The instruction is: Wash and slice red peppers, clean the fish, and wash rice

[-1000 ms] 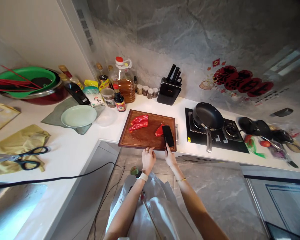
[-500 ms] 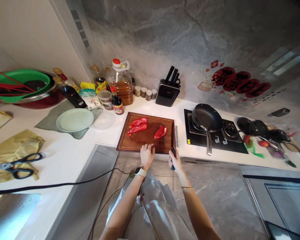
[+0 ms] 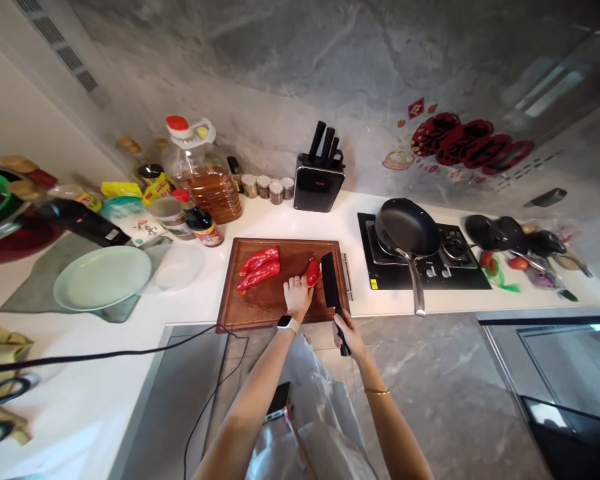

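A cut red pepper piece [image 3: 313,272] lies on the right part of a wooden cutting board [image 3: 260,308]. My left hand [image 3: 297,297] has its fingers bent against that piece, holding it down on the board. In my right hand [image 3: 349,333] is the black handle of a cleaver [image 3: 331,281]. The dark blade points away from me, just right of the pepper piece. Two larger red pepper pieces [image 3: 259,270] rest side by side on the board's left half.
Behind the board stands a knife block [image 3: 319,185]. A frying pan [image 3: 408,228] sits on the stove [image 3: 395,280] at right. To the left are an oil jug [image 3: 205,180], a soy sauce bottle [image 3: 203,225] and a pale green plate [image 3: 103,277]. A black cable [image 3: 130,359] crosses the left counter.
My left hand has moved forward from the board's near edge onto the small pepper piece. The cleaver's blade has swung into plain view beside it. The camera view has shifted.
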The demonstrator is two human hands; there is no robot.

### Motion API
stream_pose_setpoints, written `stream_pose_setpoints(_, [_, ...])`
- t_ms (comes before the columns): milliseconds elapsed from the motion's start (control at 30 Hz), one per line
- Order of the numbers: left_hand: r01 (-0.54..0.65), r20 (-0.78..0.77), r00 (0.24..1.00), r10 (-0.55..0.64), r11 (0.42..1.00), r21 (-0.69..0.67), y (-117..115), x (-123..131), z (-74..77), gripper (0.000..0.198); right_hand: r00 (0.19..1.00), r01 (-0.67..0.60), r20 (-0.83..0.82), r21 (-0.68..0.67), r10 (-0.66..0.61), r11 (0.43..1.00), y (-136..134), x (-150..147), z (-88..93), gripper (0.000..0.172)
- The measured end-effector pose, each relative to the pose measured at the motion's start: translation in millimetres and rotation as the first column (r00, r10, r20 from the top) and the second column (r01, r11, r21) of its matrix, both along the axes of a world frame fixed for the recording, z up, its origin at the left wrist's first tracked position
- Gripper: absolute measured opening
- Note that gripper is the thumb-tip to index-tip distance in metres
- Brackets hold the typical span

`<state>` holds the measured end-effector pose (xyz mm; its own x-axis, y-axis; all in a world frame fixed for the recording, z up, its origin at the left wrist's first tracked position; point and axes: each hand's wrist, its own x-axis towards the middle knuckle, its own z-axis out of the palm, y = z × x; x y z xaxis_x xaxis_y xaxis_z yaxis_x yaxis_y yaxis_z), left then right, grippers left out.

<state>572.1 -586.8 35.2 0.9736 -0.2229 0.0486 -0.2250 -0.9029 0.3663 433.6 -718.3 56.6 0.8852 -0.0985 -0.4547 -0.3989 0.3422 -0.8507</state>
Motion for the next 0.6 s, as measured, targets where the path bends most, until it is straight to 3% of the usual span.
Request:
stream_pose_setpoints(167, [-0.050, -0.046, 0.998, 0.048, 0.998, -0.033, 7.7, 6.8, 6.2, 0.037, 0.999, -0.046, -0.019, 0.027, 0.047, 0.999, -22.8, 4.0, 2.3, 0.039])
stream_pose_setpoints(333, [-0.234, -0.304, 0.935, 0.184, 0.963, -0.136, 25.3, 19.6, 13.4, 0.038, 0.990, -0.135, -0.045, 0.006, 0.135, 0.991, -43.9, 9.0, 5.4, 0.040])
stream_pose_setpoints(467, [-0.356, -0.512, 0.836, 0.195, 0.904, -0.237, 40.1, 31.0, 2.3, 0.036, 0.984, -0.174, -0.038, -0.019, 0.174, 0.984, -54.2, 12.9, 4.4, 0.039])
stream_pose_setpoints(600, [-0.465, -0.590, 0.785, 0.188, 0.808, -0.361, 49.1, 36.3, -15.9, 0.039, 0.982, -0.188, -0.027, -0.048, 0.186, 0.981, -61.3, 15.1, 0.2, 0.036])
